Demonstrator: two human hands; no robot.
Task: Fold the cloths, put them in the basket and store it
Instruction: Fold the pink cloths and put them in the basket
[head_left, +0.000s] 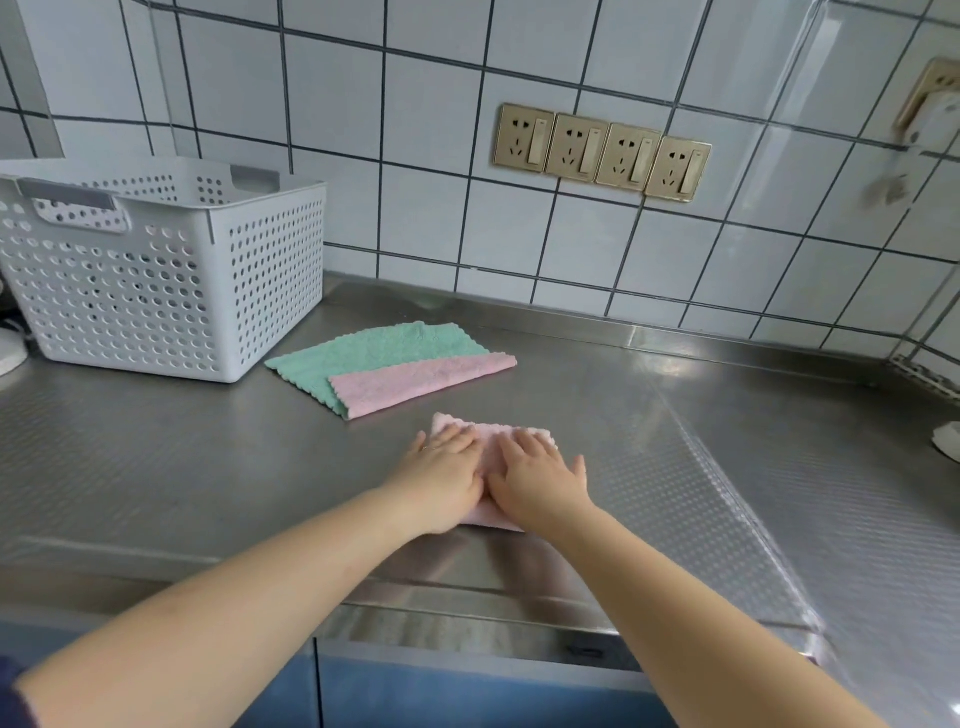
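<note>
Both my hands lie flat on a folded pink cloth (491, 441) near the front of the steel tabletop (675, 467). My left hand (447, 475) presses the cloth's left part, fingers straight and together, nothing gripped; a thin ring shows on one finger. My right hand (540, 478) presses the right part, fingers straight and slightly spread, thumbs of both hands nearly touching in the middle. So neither grip is clamped on anything, both are just flat palms pushing down. The cloth's far scalloped edge pokes out past my fingertips, its near edge shows under my wrists. Further back, apart from this cloth, lies a second cloth, green with a pink side (384, 364), part folded so the pink face overlaps the green, flat on the tabletop. Just left of that cloth stands a white perforated plastic basket (156, 280), upright, with cut-out handles; I can't tell what is inside. Behind is a white tiled wall (415, 156) with dark grout and a row of four gold-coloured sockets (601, 151). A blue cabinet front (441, 696) runs under the tabletop edge.
</note>
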